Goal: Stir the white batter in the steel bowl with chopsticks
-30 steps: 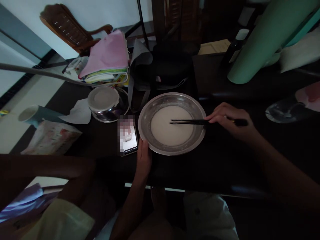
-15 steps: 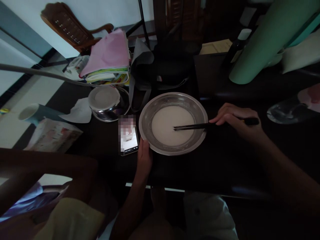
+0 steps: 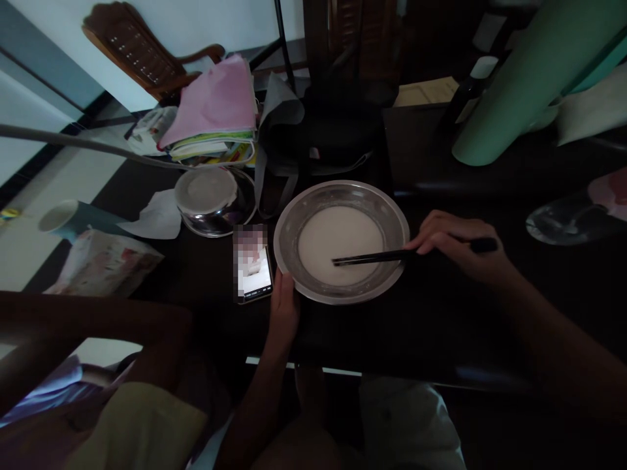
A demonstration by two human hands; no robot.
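Note:
A wide metal bowl (image 3: 288,230) stands on the dark table, holding a whitish liquid (image 3: 337,228) like thin batter. My left hand (image 3: 284,303) grips the bowl's near left rim, fingers along its outside; the thumb is hard to make out. In my right hand (image 3: 453,241), at the bowl's right, is a pair of black chopsticks (image 3: 377,257). Their tips dip into the liquid left of its middle, and they lie across the right rim. A lit phone (image 3: 255,271), its screen partly pixelated, lies just left of the bowl beside my left fingers.
Farther left are an upturned metal basin (image 3: 215,196), a tissue pack (image 3: 115,264) and a bluish cup (image 3: 73,219). A pink cloth-like cover (image 3: 215,98) tops a stack behind. Right sit a tall green cylinder (image 3: 509,98) and a clear bottle (image 3: 553,222). A person's arm (image 3: 98,320) is at lower left.
The chopstick tips have shifted slightly left and toward me in the liquid, my right hand moving a little left with them. My left hand stays at the rim.

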